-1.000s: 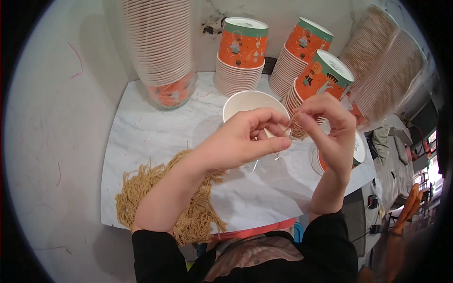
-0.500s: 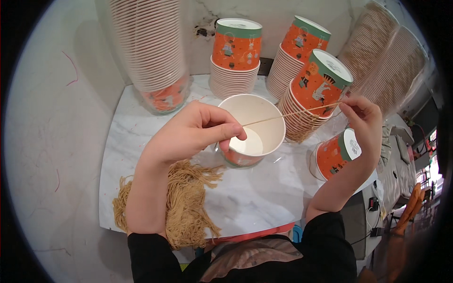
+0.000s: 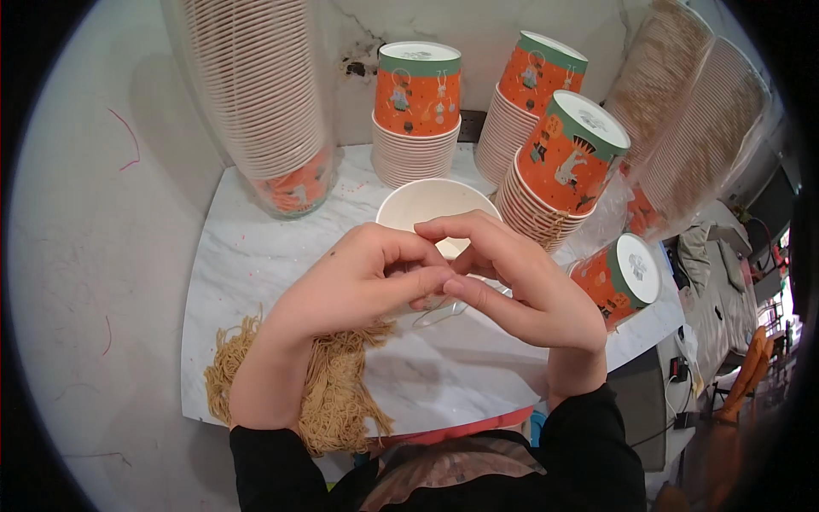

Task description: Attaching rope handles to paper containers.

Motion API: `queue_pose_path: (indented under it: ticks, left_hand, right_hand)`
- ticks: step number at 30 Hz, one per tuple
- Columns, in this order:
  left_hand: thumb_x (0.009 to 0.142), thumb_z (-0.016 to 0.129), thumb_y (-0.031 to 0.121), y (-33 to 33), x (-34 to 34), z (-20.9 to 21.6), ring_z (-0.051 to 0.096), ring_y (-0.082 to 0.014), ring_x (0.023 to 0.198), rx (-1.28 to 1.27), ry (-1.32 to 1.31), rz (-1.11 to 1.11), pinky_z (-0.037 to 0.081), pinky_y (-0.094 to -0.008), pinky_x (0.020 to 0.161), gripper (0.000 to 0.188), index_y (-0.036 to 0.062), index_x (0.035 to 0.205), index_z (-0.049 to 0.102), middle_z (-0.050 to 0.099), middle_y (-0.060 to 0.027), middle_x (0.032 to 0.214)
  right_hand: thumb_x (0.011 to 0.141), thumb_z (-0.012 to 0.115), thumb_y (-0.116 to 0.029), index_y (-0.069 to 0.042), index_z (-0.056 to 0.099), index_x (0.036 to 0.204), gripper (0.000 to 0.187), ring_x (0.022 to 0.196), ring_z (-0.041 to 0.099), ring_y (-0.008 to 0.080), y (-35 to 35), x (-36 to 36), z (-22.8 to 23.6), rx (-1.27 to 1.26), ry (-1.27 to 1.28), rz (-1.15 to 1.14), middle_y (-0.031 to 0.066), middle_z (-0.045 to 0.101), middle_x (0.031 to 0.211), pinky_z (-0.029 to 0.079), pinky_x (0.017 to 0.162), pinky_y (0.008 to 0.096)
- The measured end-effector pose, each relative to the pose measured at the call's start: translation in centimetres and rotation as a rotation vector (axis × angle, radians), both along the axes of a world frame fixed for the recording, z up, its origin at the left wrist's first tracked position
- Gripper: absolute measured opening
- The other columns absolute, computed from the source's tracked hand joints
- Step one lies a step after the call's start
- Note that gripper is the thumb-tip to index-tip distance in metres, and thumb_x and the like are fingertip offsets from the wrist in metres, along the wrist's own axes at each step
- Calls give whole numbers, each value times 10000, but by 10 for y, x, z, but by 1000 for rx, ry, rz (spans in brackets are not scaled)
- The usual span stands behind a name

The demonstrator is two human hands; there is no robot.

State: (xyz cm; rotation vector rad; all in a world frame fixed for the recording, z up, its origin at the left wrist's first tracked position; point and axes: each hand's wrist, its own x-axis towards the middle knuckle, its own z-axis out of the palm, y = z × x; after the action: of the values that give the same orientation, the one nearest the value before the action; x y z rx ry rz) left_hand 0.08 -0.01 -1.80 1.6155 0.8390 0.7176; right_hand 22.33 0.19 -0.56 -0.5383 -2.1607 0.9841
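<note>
Head view: both hands meet over the marble desk (image 3: 461,367), the left hand (image 3: 345,282) and right hand (image 3: 537,286) arched toward each other with their thumb tips touching or nearly so. The fingers on both sides are bent inward, the right forefinger reaching over the curled left ones; whether a strand is pinched between them cannot be told, since the knuckles cover the gap. An open paper cup (image 3: 438,199), white inside, stands just beyond the fingers, its near side hidden by them. The loose heap of tan strands (image 3: 337,397) lies well apart from the fingertips, partly under the left forearm and at the near left edge of the desk. Beyond the cup, a middle stack of orange and green cups (image 3: 416,111) stands upside down, with a rear stack (image 3: 533,81) and a leaning stack (image 3: 572,158) to its right; tan strands show against the rims of the leaning one. Near the right wrist, an orange cup (image 3: 606,277) is tilted, white base facing right. At the left rises a tall sleeve of nested cups (image 3: 260,85) in clear plastic.
</note>
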Motion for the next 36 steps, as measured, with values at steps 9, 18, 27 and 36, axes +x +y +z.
queue_pose_path:
  ticks: [9,18,27,36]
  left_hand:
    - [992,649,177,4,0,0,566,-45,709,-54,-62,74,470,-225,661,225,-22,925,729,686,0,814]
    - [1022,608,194,7,2,-7,527,-33,716,-68,-183,47,448,-213,684,234,-5,946,704,664,31,845]
    - [798,702,21,8,-2,-5,628,-237,1001,695,350,139,484,-350,920,323,40,1116,654,660,-72,1143]
    - [787,680,13,13,1,-18,654,-312,1020,728,692,27,489,-401,953,350,83,1129,658,703,-113,971]
  right_hand:
    - [897,718,-97,-30,706,1073,189,670,489,82,9,5,0,23,-46,-194,10,576,771,381,576,252]
    - [836,760,-60,-33,762,906,74,646,465,57,11,16,5,-19,-16,-329,-2,614,759,342,555,244]
    - [933,687,-75,17,651,949,100,733,496,-9,17,20,3,-174,119,-332,-55,587,797,395,595,177]
    - [900,710,-46,6,671,929,71,690,495,12,15,24,2,-60,96,-323,-38,556,792,391,587,186]
